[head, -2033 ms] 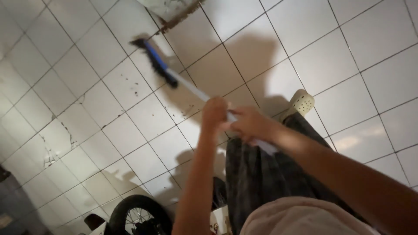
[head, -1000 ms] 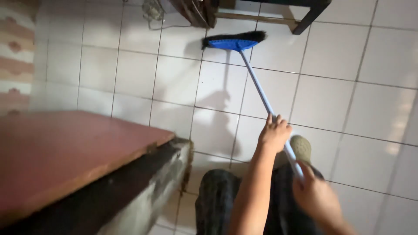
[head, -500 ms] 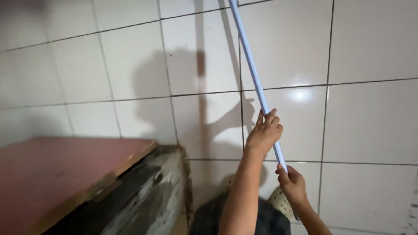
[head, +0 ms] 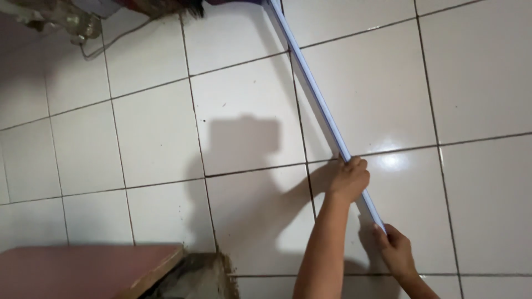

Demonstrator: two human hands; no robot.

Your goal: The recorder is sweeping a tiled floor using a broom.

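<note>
At the far left, near the top edge, a pale fixture [head: 52,19] sat partly in shadow, with a thin cord [head: 119,39] trailing from it across the white tiled floor [head: 155,133]; at the bottom left a reddish-brown counter [head: 83,271] jutted into view, its worn, dark edge [head: 194,277] just beside it; a boxy shadow [head: 246,144] lay on the tiles near the middle; further right, the left hand [head: 349,178] was closed round the pale blue broom handle [head: 316,94] about midway along its visible length, its grip wrapped fully about the shaft, the forearm [head: 321,249] rising from the bottom edge; the handle ran on a slant from the top of the frame, where it met something dark at the upper edge, too cropped to make out, down toward the lower right; there the right hand [head: 394,250] held the handle's lower end, its grip also shut about the shaft, fingers curled over it; the two hands were set apart along the handle, the left higher and the right lower; a bright glare [head: 396,160] shone on the tile just right of the left hand.
</note>
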